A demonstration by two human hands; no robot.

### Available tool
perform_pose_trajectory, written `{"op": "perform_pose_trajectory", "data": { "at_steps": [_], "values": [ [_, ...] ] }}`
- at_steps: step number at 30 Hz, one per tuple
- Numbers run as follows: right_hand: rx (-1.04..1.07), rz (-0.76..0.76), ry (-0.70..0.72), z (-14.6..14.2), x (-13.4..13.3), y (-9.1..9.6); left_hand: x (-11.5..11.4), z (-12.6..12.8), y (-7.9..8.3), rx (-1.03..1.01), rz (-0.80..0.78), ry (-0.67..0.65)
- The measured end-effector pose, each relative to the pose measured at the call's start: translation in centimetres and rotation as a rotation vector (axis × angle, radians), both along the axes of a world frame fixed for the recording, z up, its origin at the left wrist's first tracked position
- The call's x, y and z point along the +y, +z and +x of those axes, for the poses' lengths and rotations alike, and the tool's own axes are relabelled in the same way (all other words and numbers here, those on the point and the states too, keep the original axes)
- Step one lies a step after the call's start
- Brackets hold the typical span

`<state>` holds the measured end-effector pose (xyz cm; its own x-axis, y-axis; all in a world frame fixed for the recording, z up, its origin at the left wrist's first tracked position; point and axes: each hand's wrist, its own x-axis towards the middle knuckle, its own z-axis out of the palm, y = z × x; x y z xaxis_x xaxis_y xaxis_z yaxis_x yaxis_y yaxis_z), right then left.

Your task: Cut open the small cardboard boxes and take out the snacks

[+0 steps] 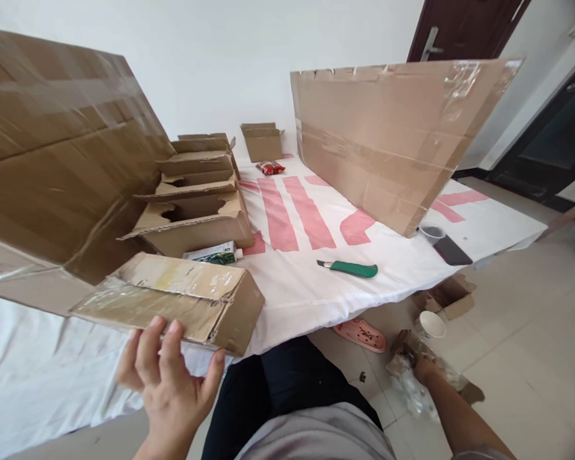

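Note:
My left hand (pixel 165 377) is raised near the table's front edge, fingers touching the underside of a long taped cardboard box (pixel 182 300) that it holds up at a tilt. My right hand (pixel 421 369) reaches down to the floor at the right and is closed on a crumpled wad of clear tape and cardboard scraps (pixel 409 377). A green utility knife (pixel 352 269) lies on the white cloth between the two hands.
The table (pixel 297 294) has a white cloth with red shapes. Large cardboard sheets stand at left (pixel 52 160) and back right (pixel 388 134). Open small boxes (pixel 196 211) sit mid-table. A paper cup (pixel 431 324), pink slipper (pixel 361 334) and dark phone (pixel 453 251) lie nearby.

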<state>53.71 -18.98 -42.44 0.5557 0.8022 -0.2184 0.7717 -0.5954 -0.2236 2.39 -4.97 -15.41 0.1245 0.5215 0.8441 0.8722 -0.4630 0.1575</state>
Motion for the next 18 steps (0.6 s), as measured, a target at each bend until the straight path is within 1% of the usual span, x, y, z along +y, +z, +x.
{"op": "perform_pose_trajectory", "data": {
  "at_steps": [3,5,8,11,15,18],
  "values": [
    [-0.063,-0.216,-0.153,0.7,0.2,0.3,0.0,0.0,0.0,0.007,-0.015,0.008],
    [-0.108,-0.268,-0.186,0.7,0.4,0.5,0.0,-0.1,0.0,0.014,-0.009,0.006],
    [-0.164,-0.269,-0.172,0.2,0.8,0.8,0.1,-0.2,0.0,0.017,0.007,-0.007],
    [-0.172,-0.261,-0.122,-0.5,1.1,0.6,0.1,-0.3,0.0,0.029,0.011,-0.012],
    [-0.107,-0.299,-0.056,-1.6,1.0,-0.8,0.0,-0.3,0.0,0.026,-0.001,0.005],
    [-0.131,-0.345,-0.071,-2.3,0.2,-2.2,0.0,-0.1,0.0,0.015,-0.008,0.011]
  ]
}}
